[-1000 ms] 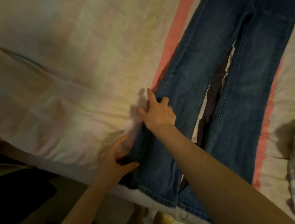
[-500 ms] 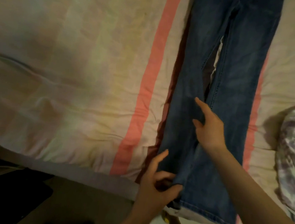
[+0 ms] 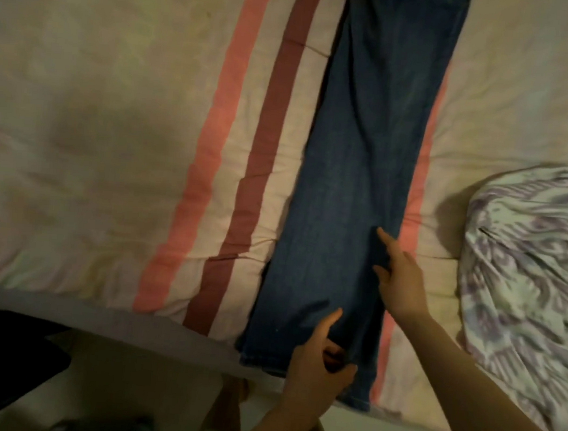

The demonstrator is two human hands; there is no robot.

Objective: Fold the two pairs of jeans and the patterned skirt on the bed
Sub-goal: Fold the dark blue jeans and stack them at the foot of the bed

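Jeans (image 3: 353, 186) lie lengthwise on the bed (image 3: 95, 132), one leg folded over the other, hems at the near edge. Left hand (image 3: 318, 367) pinches the denim near the hem between thumb and curled fingers, index finger extended. Right hand (image 3: 401, 282) rests on the right edge of the leg, fingers straight and spread. Patterned skirt (image 3: 530, 268) lies bunched to the right, apart from the jeans.

Blue jeans (image 3: 357, 173), cream bedspread (image 3: 96, 115) with pink, maroon stripes
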